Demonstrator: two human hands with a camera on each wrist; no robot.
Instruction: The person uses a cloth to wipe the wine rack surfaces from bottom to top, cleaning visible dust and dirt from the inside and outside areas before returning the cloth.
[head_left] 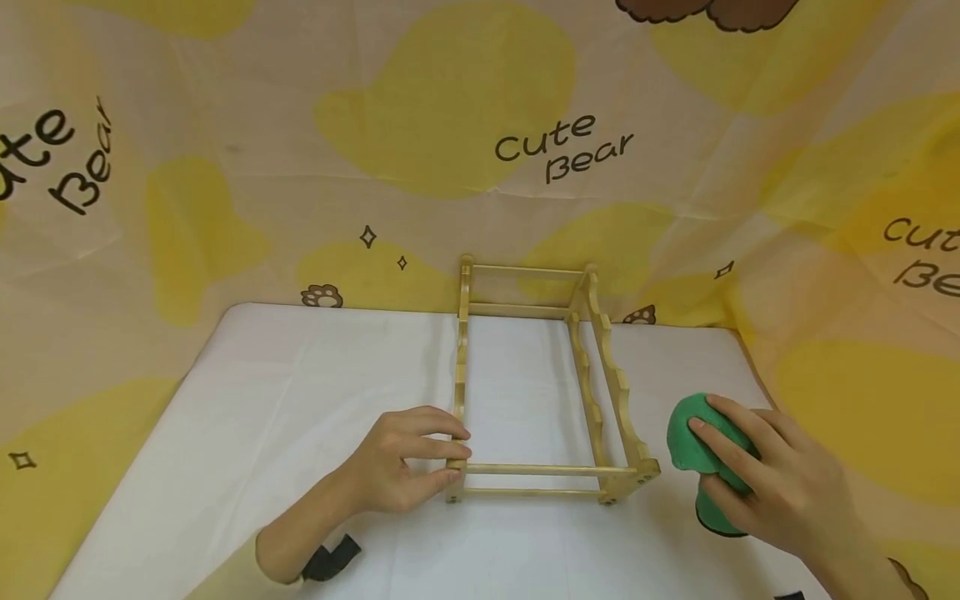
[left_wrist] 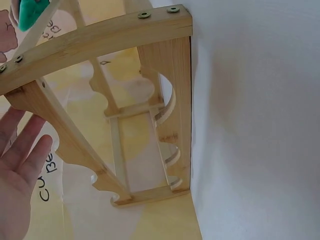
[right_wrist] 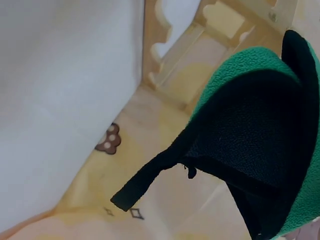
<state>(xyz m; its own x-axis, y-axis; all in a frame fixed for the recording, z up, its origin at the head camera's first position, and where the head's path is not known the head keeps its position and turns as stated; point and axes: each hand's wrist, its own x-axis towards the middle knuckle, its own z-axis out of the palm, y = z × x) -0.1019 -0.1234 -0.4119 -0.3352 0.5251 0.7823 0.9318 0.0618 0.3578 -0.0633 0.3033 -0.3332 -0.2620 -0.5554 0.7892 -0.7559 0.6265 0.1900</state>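
Observation:
A light wooden rack with scalloped side rails stands on the white surface. At its near left corner my left hand grips the end of the left rail between thumb and fingers; in the left wrist view, fingers reach around the wood. To the right of the rack, my right hand holds a green fleecy cloth item, apart from the wood. The right wrist view shows its dark inside and black edging, a flap and a loose black strap. Its exact kind is unclear, and that hand is mostly hidden there.
A yellow and beige printed cloth rises like walls behind and at both sides. The white table surface reaches back to it, close to the rack's far end. A black strip shows beneath the left wrist.

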